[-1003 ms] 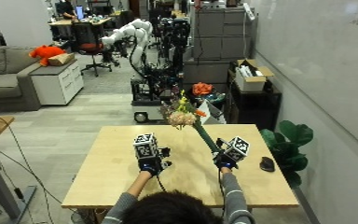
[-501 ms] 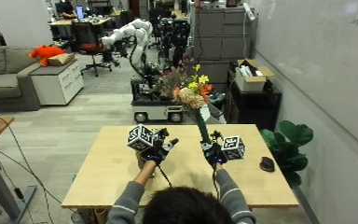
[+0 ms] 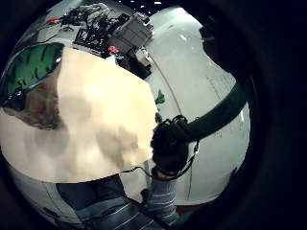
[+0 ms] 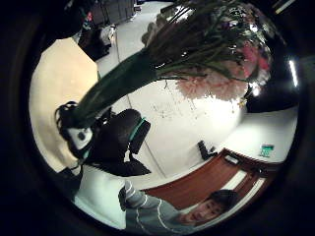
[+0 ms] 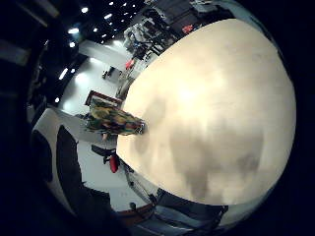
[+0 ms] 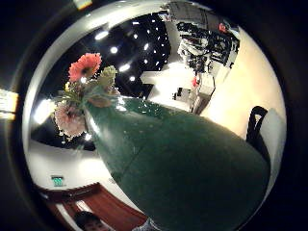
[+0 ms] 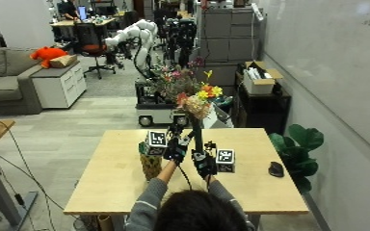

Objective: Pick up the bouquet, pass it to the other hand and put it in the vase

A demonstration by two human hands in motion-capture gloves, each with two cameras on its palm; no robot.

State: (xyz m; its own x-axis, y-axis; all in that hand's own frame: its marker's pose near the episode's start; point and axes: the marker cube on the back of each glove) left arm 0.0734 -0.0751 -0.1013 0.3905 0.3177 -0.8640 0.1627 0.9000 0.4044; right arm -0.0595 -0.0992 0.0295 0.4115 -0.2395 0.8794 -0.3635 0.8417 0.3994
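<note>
My right hand [image 7: 204,164] grips the dark green wrapped stem [image 7: 197,134] of the bouquet and holds it upright above the table [image 7: 108,183]. Its yellow, orange and pink flowers [image 7: 196,98] stand high over the far edge. The stem [image 6: 192,168] fills the right thumb side palm view. My left hand [image 7: 175,147] is raised just left of the stem with fingers spread, holding nothing. Both left palm views show the stem [image 4: 118,81] held by the right hand [image 3: 168,149] alone. A yellowish woven vase [image 7: 150,166] stands on the table under my left forearm, also seen as vase [image 5: 114,123].
A black mouse [image 7: 275,169] lies near the table's right edge. A potted plant [image 7: 298,143] stands on the floor right of the table. A cart with a white robot arm [image 7: 154,109] is parked behind the far edge.
The right hand has swung the bouquet from a tilt to upright and raised it. The left hand has lifted off the table and come in beside the stem.
</note>
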